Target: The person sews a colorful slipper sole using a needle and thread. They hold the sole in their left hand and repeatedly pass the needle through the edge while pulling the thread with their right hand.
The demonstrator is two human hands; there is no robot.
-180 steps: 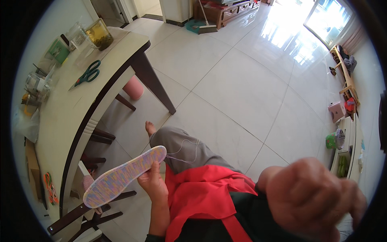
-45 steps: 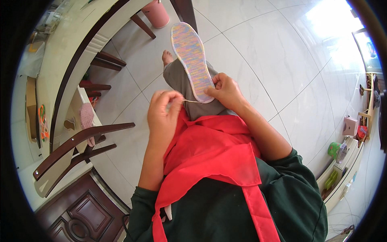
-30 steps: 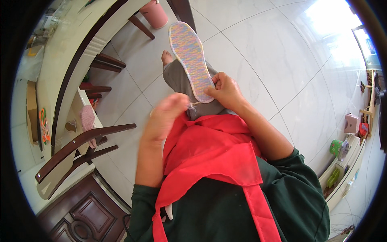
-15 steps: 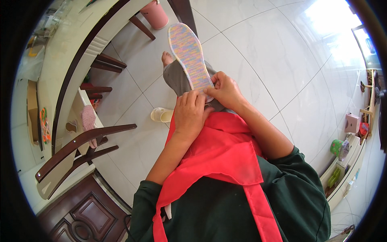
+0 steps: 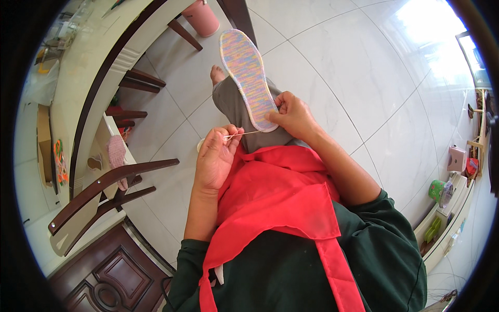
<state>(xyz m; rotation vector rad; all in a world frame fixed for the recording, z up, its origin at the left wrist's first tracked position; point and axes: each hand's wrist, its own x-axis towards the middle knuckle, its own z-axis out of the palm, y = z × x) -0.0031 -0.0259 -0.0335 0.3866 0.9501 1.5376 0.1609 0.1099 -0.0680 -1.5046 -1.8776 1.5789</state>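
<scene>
Two hands busy: R hand (image 5: 292, 115) grips insole (image 5: 248, 78) heel; L hand (image 5: 215, 158) just below-left, pinching thread (image 5: 244, 134).

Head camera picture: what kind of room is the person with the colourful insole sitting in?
Probably a room in a home, maybe a dining area. There is a glossy white tiled floor, a long pale table with a dark wooden edge, and dark brown wooden chairs tucked beside it.

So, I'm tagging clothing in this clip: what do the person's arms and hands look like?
Both hands, left hand and right hand, are bare, with no gloves or rings that I can make out. The forearms are uncovered; dark green sleeves are pushed up to about the elbows. A red apron covers the lap and chest.
</scene>
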